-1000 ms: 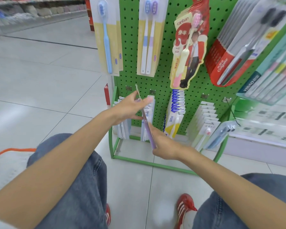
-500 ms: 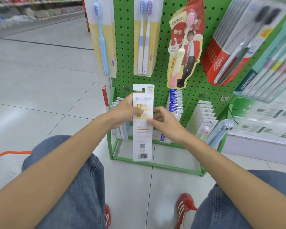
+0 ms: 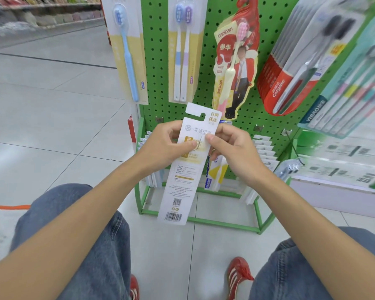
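Observation:
A long white toothbrush pack [image 3: 182, 182] hangs upright between my hands, its printed back with a barcode facing me. My left hand [image 3: 167, 146] pinches its upper left edge, thumb on the card. My right hand [image 3: 232, 148] pinches the upper right edge, thumb on the front and fingers behind. The pack is held in front of the lower part of a green pegboard rack [image 3: 258, 118], clear of the hooks.
Toothbrush packs hang on the rack: a blue one [image 3: 128, 55], a twin pack [image 3: 183, 50], a red Colgate stack [image 3: 294, 70]. White packs [image 3: 264, 152] fill the lower hooks. The green base frame [image 3: 225, 221] stands on the tiled floor. My knees and red shoes are below.
The pack turned from edge-on to flat with its back facing me. My right hand moved up from its lower end to the upper right edge, and the pack came closer.

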Demonstrator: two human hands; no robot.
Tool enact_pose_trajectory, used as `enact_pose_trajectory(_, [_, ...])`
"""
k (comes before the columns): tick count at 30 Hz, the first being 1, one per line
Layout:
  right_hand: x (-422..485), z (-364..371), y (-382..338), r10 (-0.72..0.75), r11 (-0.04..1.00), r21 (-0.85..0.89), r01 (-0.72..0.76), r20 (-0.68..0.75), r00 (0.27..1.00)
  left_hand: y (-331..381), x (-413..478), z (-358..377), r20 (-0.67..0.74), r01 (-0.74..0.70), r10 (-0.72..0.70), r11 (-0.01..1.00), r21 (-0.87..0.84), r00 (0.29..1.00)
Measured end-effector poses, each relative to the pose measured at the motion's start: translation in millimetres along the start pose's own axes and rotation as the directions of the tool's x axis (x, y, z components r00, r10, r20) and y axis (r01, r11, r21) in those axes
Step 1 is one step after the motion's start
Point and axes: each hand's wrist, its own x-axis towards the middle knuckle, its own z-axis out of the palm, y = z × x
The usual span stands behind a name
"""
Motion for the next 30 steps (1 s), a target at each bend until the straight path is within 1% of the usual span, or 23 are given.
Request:
enact_pose_trajectory(3, [-3.2, 1.1, -4.5, -0.017, 0.999, 0.036, 0.017, -0.002, 1.000, 3.7, -3.1, 0.0, -0.014, -0.045, 0.046, 0.999, 0.022, 0.999])
enact_pose_trajectory(9, [-6.8, 2.8, -7.6, -0.030, 0.997, 0.068, 0.031, -0.013, 0.999, 6.3, -4.5, -0.6, -0.012, -0.078, 0.079, 0.996, 0.030, 0.997])
enact_pose_trajectory(15, [-9.0, 6.0, -2.6, 0.048, 0.994, 0.102, -0.043, -0.042, 0.998, 1.4, -5.0, 0.6, -0.008, -0.067, 0.067, 0.996, 0.053, 0.998])
enact_pose_trajectory(18, [-8.0, 8.6, 1.0, 0.082, 0.991, 0.115, -0.074, -0.063, 0.995, 0.8, -5.1, 1.0, -0.014, -0.042, 0.042, 0.999, 0.014, 0.999])
enact_pose_trajectory(20, [-6.8, 7.1, 1.3, 0.089, 0.992, 0.096, -0.081, -0.085, 0.992, 0.2, -3.8, 1.0, 0.000, 0.034, -0.034, 0.997, -0.072, 0.999])
enact_pose_trajectory(22, [-6.3, 4.2, 1.0, 0.069, 0.996, 0.057, -0.063, -0.104, 0.992, -4.5, 0.5, 0.4, 0.006, 0.175, -0.177, 0.970, -0.169, 0.984])
enact_pose_trajectory(24, [-6.6, 2.0, 0.4, 0.047, 0.998, 0.037, -0.043, -0.118, 0.992, -9.2, 4.3, 0.2, 0.012, 0.312, -0.317, 0.923, -0.225, 0.948])
enact_pose_trajectory(25, [-6.6, 1.4, 0.4, 0.044, 0.998, 0.041, -0.039, -0.126, 0.991, -11.5, 4.1, 0.3, 0.022, 0.370, -0.373, 0.908, -0.197, 0.928])
enact_pose_trajectory(27, [-5.5, 0.2, 0.4, 0.055, 0.995, 0.086, -0.044, -0.132, 0.990, -14.3, 1.4, 0.0, 0.081, 0.482, -0.479, 0.876, -0.019, 0.874])
enact_pose_trajectory(29, [-5.1, -0.6, 0.0, 0.079, 0.983, 0.177, -0.057, -0.121, 0.989, -18.7, -0.7, -1.1, 0.154, 0.553, -0.575, 0.817, 0.163, 0.804])
enact_pose_trajectory(30, [-5.2, -0.8, -0.6, 0.091, 0.973, 0.224, -0.064, -0.113, 0.989, -21.9, -1.0, -2.2, 0.183, 0.583, -0.615, 0.788, 0.199, 0.767])
